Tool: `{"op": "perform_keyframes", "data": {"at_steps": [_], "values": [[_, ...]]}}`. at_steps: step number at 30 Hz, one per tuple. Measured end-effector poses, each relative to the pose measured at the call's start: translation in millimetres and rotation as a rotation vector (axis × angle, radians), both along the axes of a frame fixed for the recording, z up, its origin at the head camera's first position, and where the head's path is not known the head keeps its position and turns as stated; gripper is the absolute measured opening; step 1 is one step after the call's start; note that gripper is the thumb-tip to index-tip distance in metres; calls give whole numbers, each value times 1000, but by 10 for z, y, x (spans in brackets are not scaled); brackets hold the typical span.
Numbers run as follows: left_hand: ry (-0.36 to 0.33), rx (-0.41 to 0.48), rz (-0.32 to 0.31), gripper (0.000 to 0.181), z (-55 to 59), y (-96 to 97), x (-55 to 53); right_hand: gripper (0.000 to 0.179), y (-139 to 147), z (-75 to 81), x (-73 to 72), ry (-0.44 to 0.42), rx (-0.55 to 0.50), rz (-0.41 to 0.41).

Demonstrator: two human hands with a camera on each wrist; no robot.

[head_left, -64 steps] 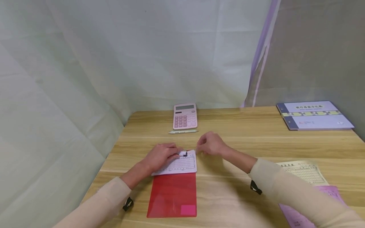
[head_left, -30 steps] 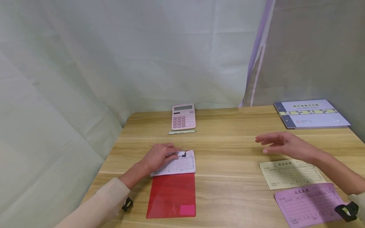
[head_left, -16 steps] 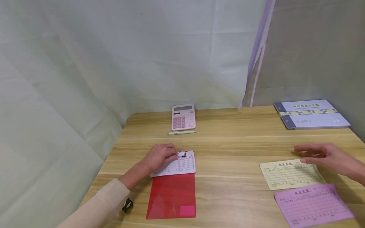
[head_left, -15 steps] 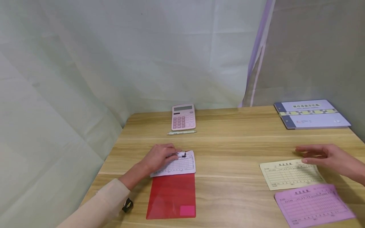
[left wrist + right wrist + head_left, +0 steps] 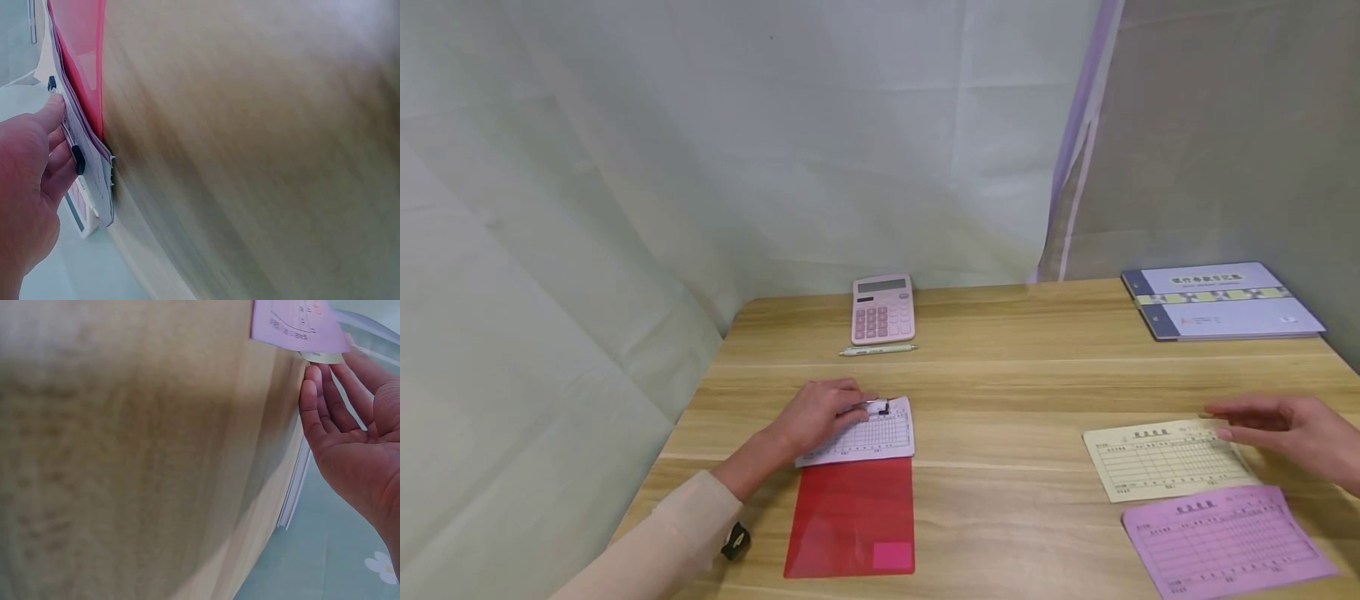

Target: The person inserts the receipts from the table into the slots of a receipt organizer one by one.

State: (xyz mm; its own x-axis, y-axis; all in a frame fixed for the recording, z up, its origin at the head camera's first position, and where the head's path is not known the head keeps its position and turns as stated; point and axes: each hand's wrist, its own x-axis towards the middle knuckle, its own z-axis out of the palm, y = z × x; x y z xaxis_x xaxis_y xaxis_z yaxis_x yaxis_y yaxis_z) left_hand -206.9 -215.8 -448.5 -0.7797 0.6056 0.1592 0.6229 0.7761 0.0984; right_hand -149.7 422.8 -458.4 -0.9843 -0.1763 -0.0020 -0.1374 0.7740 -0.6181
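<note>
My left hand (image 5: 820,417) pinches the metal clip (image 5: 72,137), which has black ends, at the top of a red clipboard (image 5: 857,517). White printed forms (image 5: 880,437) lie under the clip, partly covered by the hand. At the right, my right hand (image 5: 1292,425) reaches the top right corner of a pale yellow form (image 5: 1165,462), thumb over the sheet and fingers just past its far edge. A purple form (image 5: 1225,542) lies in front of the yellow one; its corner also shows beside the fingers in the right wrist view.
A pink calculator (image 5: 883,308) stands at the back of the wooden table (image 5: 1000,375), with a pale pen (image 5: 878,350) in front of it. A blue and white ledger (image 5: 1225,302) lies at the back right. Pale curtains (image 5: 850,150) hang behind.
My right hand has left the top right corner of the clipboard and moved right to the yellow form, lowering towards its corner. The left hand has stayed on the clip.
</note>
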Motion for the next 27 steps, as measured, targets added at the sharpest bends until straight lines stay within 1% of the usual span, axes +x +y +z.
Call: {"op": "perform_keyframes", "data": {"at_steps": [5,9,16,20,22,27], "values": [[0,6,0,32,1,5,0,32,29,-50,20,30,-16,-18],[-1,1,0,32,5,5,3,27,21,-52,33,36,-4,-40],[2,-13,4,34,5,3,3,27,-20,-8,28,5,15,-98],[3,-8,4,33,3,3,5,31,-36,45,16,-36,40,-103],[3,-5,4,33,5,4,7,31,-50,67,7,-49,48,-105],[0,5,3,32,14,8,11,32,-72,95,-23,-63,10,-120]]}}
